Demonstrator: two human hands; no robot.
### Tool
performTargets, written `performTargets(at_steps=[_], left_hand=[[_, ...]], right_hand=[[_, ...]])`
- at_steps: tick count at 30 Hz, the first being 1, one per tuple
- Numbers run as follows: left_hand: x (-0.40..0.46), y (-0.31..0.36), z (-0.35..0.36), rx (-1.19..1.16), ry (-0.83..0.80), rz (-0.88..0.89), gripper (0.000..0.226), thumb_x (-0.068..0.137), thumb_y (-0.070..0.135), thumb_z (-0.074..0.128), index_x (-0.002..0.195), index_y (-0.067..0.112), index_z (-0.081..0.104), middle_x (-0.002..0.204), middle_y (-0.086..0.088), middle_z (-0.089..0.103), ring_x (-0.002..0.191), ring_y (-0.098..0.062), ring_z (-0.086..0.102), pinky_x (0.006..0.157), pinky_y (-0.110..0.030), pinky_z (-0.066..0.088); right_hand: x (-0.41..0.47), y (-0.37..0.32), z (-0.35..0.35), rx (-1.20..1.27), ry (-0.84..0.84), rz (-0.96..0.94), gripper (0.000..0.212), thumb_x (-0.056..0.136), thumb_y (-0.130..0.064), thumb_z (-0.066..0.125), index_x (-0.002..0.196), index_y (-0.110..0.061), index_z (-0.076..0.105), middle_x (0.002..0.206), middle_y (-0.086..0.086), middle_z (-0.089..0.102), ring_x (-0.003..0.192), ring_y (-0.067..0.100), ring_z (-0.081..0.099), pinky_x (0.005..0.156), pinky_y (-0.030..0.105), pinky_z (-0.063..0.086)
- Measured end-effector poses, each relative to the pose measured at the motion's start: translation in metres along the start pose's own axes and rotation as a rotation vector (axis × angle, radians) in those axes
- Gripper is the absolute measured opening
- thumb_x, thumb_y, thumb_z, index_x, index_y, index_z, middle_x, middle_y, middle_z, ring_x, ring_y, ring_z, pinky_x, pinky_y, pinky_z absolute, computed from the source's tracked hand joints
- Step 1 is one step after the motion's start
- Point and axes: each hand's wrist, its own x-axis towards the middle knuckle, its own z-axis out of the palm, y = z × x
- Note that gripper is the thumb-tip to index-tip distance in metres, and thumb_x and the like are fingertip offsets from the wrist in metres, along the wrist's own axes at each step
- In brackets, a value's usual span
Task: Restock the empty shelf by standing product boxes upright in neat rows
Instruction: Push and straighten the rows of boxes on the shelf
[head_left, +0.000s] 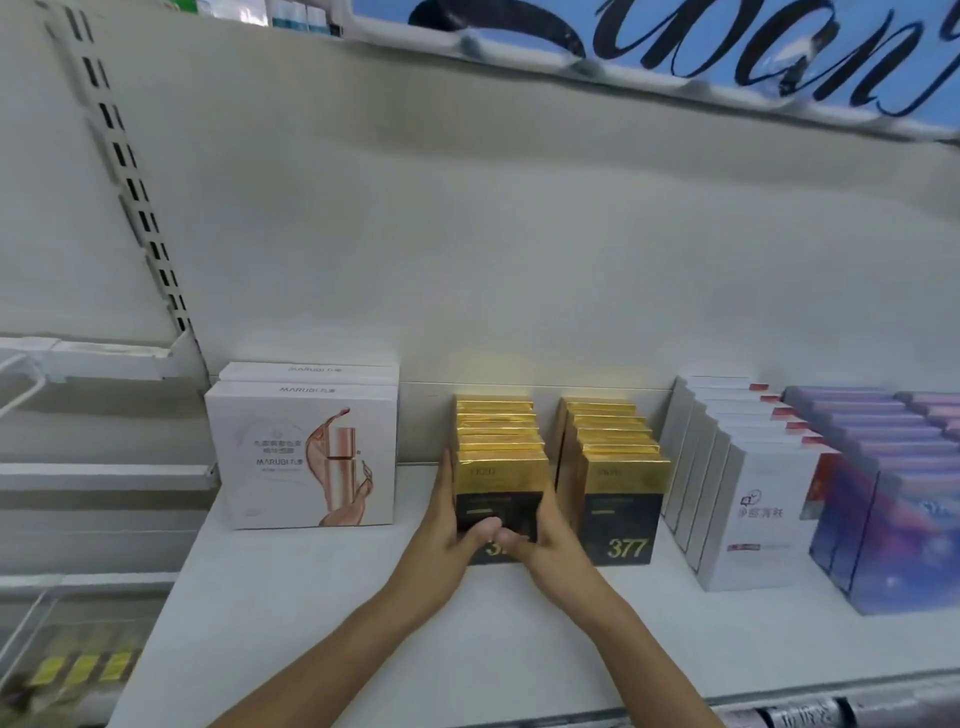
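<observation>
- White shelf (322, 597) holds rows of upright boxes.
- Purple boxes (893, 499) far right, white boxes w/ red tabs (748, 499) just beside them.
- White Marubi boxes (306, 452) on left.
- Two gold-black box rows mid-shelf: left row (498, 441), right row (618, 467), close together.
- My left hand (447, 525) & right hand (545, 535) clasp left row's front box (501, 480) by its sides, thumbs on its face.

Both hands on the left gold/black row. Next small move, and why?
Probably ease the front box back flush against its row. The left hand and right hand flank its sides, thumbs on its face; it stands upright beside the second gold row.
</observation>
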Motion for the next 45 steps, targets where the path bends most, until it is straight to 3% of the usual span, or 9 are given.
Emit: performTargets(at_steps=[7,16,20,22,27,31,35,40,45], left_hand=[[0.011,-0.008,0.005,-0.023,0.073,-0.038,0.081,0.089,0.045,0.065,0.156,0.032,0.022,0.149,0.014,0.048,0.136,-0.001,0.046,0.105,-0.016,0.045],[0.007,0.0,0.006,0.024,0.162,-0.029,0.081,0.085,0.048,0.07,0.153,0.031,0.029,0.139,0.027,0.053,0.132,0.002,0.049,0.11,-0.032,0.046],[-0.013,0.014,0.023,0.369,0.398,0.073,0.092,0.096,0.039,0.063,0.159,0.038,-0.004,0.167,0.019,0.006,0.153,-0.003,0.01,0.121,-0.026,0.02],[-0.026,0.032,0.039,0.497,0.497,0.254,0.081,0.101,0.031,0.057,0.161,0.031,0.002,0.169,0.013,0.002,0.155,-0.008,0.004,0.122,-0.021,0.013],[-0.036,0.066,0.095,0.489,0.202,0.402,0.075,0.104,0.028,0.049,0.16,0.035,0.001,0.168,0.019,0.004,0.154,-0.003,0.007,0.121,-0.014,0.013],[-0.01,0.064,0.139,0.286,0.13,0.153,0.096,0.096,0.051,0.055,0.153,0.043,-0.022,0.158,0.035,-0.022,0.145,0.017,-0.012,0.112,-0.009,0.009],[0.024,0.052,0.156,0.005,0.175,-0.018,0.089,0.089,0.05,0.057,0.148,0.049,-0.01,0.144,0.046,0.01,0.13,0.029,0.014,0.094,0.008,0.025],[0.045,0.036,0.152,-0.013,0.226,-0.029,0.079,0.094,0.043,0.062,0.158,0.025,0.019,0.15,0.012,0.045,0.135,0.006,0.041,0.103,-0.006,0.037],[0.046,0.034,0.154,-0.052,0.272,-0.057,0.071,0.093,0.038,0.065,0.153,0.029,0.028,0.144,0.019,0.049,0.127,0.017,0.043,0.096,0.0,0.036]], right_hand=[[0.013,0.006,-0.006,0.086,-0.056,-0.023,0.065,0.099,-0.007,0.057,0.144,-0.039,0.022,0.137,-0.027,0.043,0.116,-0.029,0.041,0.087,-0.001,0.04],[0.011,-0.005,-0.003,-0.008,-0.004,-0.039,0.076,0.097,0.0,0.057,0.139,-0.054,0.023,0.129,-0.039,0.044,0.117,-0.031,0.037,0.111,0.019,0.036],[-0.019,-0.011,-0.013,-0.161,0.128,-0.157,0.073,0.1,-0.017,0.058,0.155,-0.044,0.017,0.158,-0.025,0.029,0.143,-0.011,0.023,0.117,0.02,0.025],[-0.037,-0.006,-0.031,-0.236,0.262,-0.304,0.061,0.103,-0.023,0.053,0.156,-0.035,0.025,0.16,-0.02,0.028,0.147,-0.003,0.022,0.118,0.023,0.026],[-0.046,0.018,-0.089,-0.251,0.465,-0.345,0.069,0.1,-0.029,0.058,0.157,-0.027,0.02,0.163,-0.012,0.02,0.15,0.002,0.017,0.115,0.017,0.019],[-0.036,0.041,-0.115,-0.096,0.227,-0.172,0.083,0.098,-0.033,0.06,0.158,-0.035,0.002,0.164,-0.02,0.009,0.149,-0.005,0.012,0.117,0.019,0.018],[-0.02,0.051,-0.129,0.056,-0.024,-0.089,0.074,0.098,-0.013,0.06,0.153,-0.036,0.017,0.142,-0.025,0.043,0.123,-0.021,0.043,0.094,0.008,0.046],[0.0,0.064,-0.135,0.088,-0.062,-0.103,0.066,0.098,-0.003,0.058,0.148,-0.029,0.024,0.139,-0.014,0.05,0.121,-0.013,0.05,0.09,0.006,0.044],[0.006,0.07,-0.133,0.082,-0.064,-0.103,0.071,0.097,0.002,0.055,0.15,-0.032,0.021,0.141,-0.018,0.046,0.122,-0.021,0.043,0.092,0.002,0.04]])
